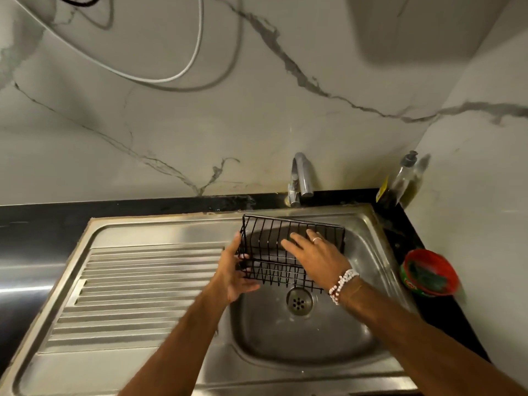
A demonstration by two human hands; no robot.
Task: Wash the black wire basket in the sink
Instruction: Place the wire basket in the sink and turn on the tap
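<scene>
- The black wire basket (285, 247) is held tilted above the steel sink basin (357, 332), just in front of the grey metal tap (303, 175).
- The left hand (234, 272) grips the basket's left end.
- The right hand (317, 255), with a ring and a beaded bracelet, lies fingers spread and flat on the wires, not clenched.
- The round drain (299, 302) lies in the basin below the basket.
- A red and green tub (428, 272) stands right of the basin.

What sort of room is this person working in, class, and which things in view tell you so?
Most likely a home kitchen: a stainless steel sink with a ribbed draining board, a tap against a marble-look wall, and a pump bottle on the dark counter beside it.
</scene>
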